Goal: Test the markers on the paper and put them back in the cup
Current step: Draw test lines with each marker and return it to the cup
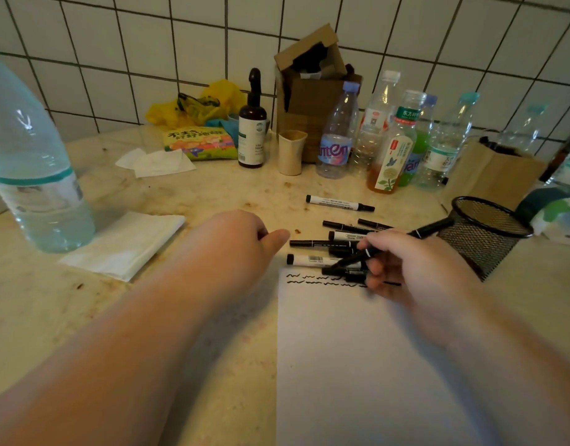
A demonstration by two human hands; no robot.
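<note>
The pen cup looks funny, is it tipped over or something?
Not tipped over: the black mesh cup stands on the counter, leaning a bit in this wide view. What looks odd is that no pens show inside; the markers lie scattered beside the paper. The right hand holds one marker.

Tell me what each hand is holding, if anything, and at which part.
The right hand holds a black marker near its lower, writing end; the rear end points toward the mesh cup. The left hand holds nothing visible.
</note>
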